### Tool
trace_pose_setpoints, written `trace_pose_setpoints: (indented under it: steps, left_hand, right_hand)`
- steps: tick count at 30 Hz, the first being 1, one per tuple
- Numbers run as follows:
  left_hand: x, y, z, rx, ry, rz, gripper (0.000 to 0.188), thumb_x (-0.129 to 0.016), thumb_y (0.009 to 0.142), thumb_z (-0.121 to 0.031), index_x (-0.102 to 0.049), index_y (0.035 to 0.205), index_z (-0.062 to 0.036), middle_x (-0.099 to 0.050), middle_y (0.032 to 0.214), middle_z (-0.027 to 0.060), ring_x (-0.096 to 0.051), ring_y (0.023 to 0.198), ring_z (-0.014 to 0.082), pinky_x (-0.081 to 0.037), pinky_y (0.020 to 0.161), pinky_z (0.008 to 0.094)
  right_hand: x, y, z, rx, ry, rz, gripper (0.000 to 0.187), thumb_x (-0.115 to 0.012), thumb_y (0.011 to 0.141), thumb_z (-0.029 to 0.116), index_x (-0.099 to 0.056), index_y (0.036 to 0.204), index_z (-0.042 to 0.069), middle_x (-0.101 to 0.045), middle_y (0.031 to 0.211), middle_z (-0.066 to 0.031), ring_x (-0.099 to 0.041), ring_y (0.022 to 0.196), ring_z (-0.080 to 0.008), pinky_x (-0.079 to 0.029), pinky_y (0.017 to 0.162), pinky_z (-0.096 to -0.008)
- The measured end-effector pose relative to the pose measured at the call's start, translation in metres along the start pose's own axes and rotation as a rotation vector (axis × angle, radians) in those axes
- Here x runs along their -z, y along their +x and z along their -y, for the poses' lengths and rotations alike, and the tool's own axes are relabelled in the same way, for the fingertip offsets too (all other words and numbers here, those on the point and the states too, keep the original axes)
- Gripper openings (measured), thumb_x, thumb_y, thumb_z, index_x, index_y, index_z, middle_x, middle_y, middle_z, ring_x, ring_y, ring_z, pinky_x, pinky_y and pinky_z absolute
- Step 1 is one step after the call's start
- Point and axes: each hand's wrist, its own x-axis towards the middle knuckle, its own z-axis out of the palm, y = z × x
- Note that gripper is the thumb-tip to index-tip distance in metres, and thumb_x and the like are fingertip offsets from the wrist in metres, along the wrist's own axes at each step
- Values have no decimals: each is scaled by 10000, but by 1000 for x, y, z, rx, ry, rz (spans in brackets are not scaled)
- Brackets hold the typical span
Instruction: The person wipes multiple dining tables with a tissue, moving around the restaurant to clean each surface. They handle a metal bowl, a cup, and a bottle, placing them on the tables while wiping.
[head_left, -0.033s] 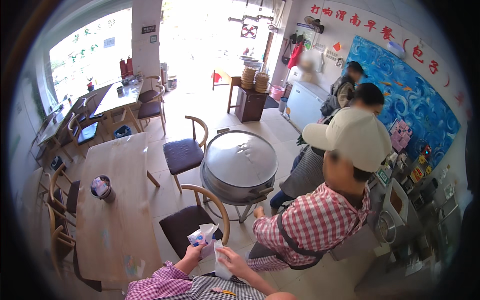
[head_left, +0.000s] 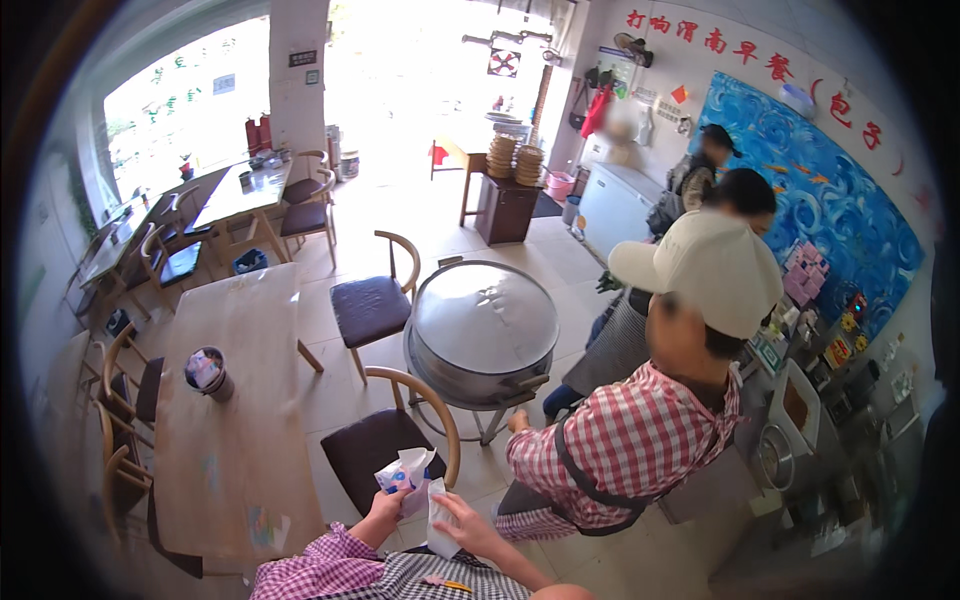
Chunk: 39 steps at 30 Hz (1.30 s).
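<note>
My left hand [head_left: 387, 504] is closed round a soft tissue pack [head_left: 408, 472], white with blue and pink print, its top end loose and crumpled. Close beside it, my right hand [head_left: 462, 524] grips a folded white tissue [head_left: 437, 525] that hangs down in front of my checked apron [head_left: 425, 575]. The pack and the tissue are only a small gap apart. Just beyond both hands is a dark-seated wooden chair [head_left: 368, 450].
A wooden table [head_left: 240, 440] at left bears a bin of packets [head_left: 208, 375]. Ahead stands a large lidded steel steamer [head_left: 485, 320]. A person in a checked shirt and cap [head_left: 630, 440] stands close at my right, with others beyond. Steamer baskets [head_left: 500, 160] are stacked on a cabinet.
The whole view has shifted very slightly. A person at the far right has turned their head a little. My hands keep the same hold.
</note>
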Motion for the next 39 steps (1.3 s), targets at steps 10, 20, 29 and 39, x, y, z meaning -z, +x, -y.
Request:
trace_pose_setpoints:
  steps: [10,20,29,39]
  left_hand:
    - [-29,-61,38,-167,-163,-18,389,-697,813,-211,-553,1142,-59,-615,1031,59,-626,885,201,-518,692,331]
    - [-45,-113,51,-200,-197,-18,367,-686,823,-183,-557,1144,-61,-614,1049,56,-614,930,203,-504,767,345]
    - [-54,-129,46,-285,-68,76,422,-685,840,-240,-546,1170,-16,-614,1056,64,-599,936,176,-482,785,311]
    - [-124,-82,3,-235,314,390,216,-655,868,-242,-654,980,-57,-638,856,-16,-546,718,76,-411,600,236]
  right_hand:
    - [11,-66,3,-278,135,-46,230,-723,763,134,-689,973,48,-665,904,-92,-612,746,-132,-475,667,-262]
    - [19,-86,10,-3,64,-217,209,-725,774,130,-565,819,3,-608,957,-132,-610,876,-246,-476,740,-319]
    - [35,-87,-13,-110,165,-411,101,-624,857,74,-554,913,26,-585,780,-44,-539,718,-96,-447,636,-246]
    - [106,-59,-15,-161,-68,-710,114,-520,921,100,-588,981,31,-640,840,-89,-601,775,-165,-472,701,-288]
